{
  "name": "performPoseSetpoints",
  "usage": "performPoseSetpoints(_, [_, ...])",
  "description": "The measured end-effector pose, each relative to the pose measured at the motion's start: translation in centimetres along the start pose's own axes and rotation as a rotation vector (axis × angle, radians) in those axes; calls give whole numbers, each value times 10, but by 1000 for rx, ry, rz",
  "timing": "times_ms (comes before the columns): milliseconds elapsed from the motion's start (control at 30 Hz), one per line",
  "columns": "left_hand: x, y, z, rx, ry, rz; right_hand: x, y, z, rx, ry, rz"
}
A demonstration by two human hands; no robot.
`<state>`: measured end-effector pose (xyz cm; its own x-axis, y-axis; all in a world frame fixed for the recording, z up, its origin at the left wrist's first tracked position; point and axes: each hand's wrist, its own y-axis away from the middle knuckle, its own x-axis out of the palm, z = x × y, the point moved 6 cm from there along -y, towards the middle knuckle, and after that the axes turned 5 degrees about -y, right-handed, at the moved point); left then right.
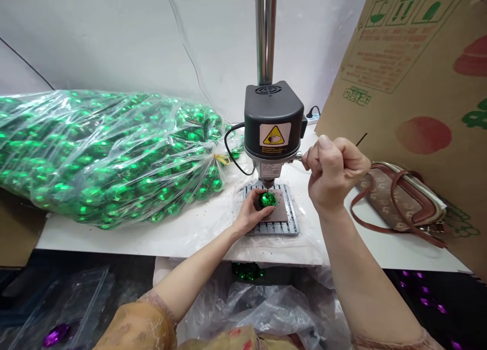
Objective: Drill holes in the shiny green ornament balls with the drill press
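My left hand grips a shiny green faceted ball between thumb and fingers. The ball rests on a flat pad over the slotted metal base plate, directly under the chuck of a small black drill press. At the machine's right side, my right hand is closed around its feed lever; most of the lever is hidden by the fingers. Whether the drill bit touches the ball is too small to tell.
A large clear bag full of green faceted balls lies on the left of the white table. To the right are a brown handbag and a tall cardboard box. Clear plastic with green pieces hangs below the table edge.
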<state>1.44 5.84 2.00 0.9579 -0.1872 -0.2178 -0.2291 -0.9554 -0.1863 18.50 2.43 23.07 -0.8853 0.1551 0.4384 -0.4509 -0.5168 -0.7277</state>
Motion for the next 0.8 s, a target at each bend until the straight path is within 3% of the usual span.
performPoseSetpoints(433, [0,3,-1,11,-6,14,-7,17,-3,-209,-114,72])
performPoseSetpoints(800, [0,2,3,4,-10,8,-13,28,-6,-276,-107,109])
